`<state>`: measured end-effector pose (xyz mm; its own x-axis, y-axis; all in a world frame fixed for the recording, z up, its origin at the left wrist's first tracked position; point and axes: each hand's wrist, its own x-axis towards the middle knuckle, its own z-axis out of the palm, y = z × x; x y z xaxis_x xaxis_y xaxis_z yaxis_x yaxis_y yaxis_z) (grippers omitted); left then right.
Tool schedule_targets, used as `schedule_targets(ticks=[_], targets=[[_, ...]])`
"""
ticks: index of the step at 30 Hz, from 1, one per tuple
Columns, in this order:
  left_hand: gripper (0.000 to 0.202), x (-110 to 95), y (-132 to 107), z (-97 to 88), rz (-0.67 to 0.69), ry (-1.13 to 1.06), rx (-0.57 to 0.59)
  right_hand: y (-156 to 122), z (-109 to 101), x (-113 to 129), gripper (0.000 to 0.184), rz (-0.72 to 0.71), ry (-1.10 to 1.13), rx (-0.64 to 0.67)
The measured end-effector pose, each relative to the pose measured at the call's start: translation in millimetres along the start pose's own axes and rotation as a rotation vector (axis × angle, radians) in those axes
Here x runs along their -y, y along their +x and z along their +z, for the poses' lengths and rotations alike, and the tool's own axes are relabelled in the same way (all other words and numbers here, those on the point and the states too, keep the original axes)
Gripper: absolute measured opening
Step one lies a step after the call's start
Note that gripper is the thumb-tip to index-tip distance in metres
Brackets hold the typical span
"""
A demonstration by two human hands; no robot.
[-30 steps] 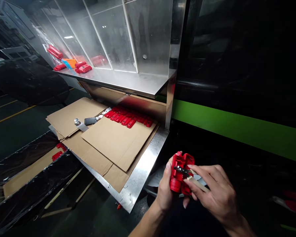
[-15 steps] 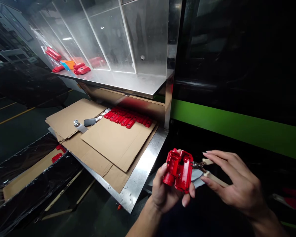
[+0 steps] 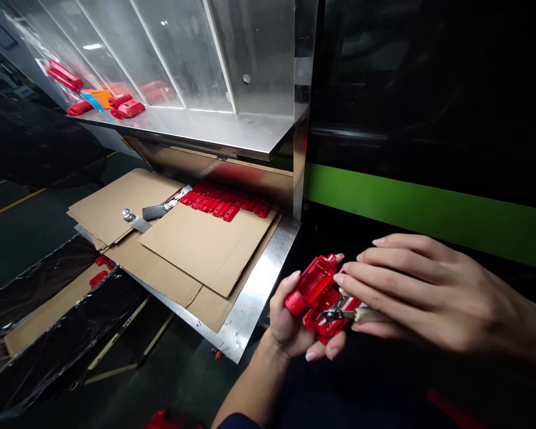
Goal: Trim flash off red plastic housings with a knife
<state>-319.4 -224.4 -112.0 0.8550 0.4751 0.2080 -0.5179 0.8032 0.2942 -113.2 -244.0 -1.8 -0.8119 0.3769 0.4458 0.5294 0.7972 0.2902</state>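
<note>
A red plastic housing with a ribbed round end lies in my left hand, the thumb along its near side and fingertips curled under it. My right hand is wrapped round pale-handled pliers, whose metal jaws reach over the lower part of the housing. The right fingers cover part of the housing and most of the handles. Whether the jaws grip the plastic I cannot tell. Several red plastic parts lie in rows on a cardboard sheet on the bench.
A metal shelf overhangs the bench, with red parts and an orange-and-blue item on it. A dark phone-like object lies on cardboard. A black-lined box stands lower left. Behind my right hand runs a green machine panel.
My right hand has moved left and closed round the pliers, whose handles were spread wider. The red housing has tilted in my left hand, and the pliers now lie across it.
</note>
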Motion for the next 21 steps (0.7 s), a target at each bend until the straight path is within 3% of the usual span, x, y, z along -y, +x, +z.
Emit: schedule_targets(ticks=[4, 9, 17, 21], targets=[[0.071, -0.9, -0.8, 5.4, -0.018, -0.042, -0.013, 4.5, -1.1, 0.3, 0.038, -0.066, 0.005, 0.015], [0.07, -1.2, -0.4, 1.5, -0.066, -0.072, -0.023, 6.9, 0.3, 1.3, 0.028, -0.041, 0.052, 0.008], [0.07, -1.4, 0.2, -2.1, -0.055, -0.053, 0.03, 5.2, 1.1, 0.9, 0.031, -0.062, 0.046, 0.018], [0.07, -1.5, 1.0, -1.5, -0.072, -0.044, 0.0, 2.6, 0.8, 1.1, 0.029, -0.042, 0.053, 0.018]])
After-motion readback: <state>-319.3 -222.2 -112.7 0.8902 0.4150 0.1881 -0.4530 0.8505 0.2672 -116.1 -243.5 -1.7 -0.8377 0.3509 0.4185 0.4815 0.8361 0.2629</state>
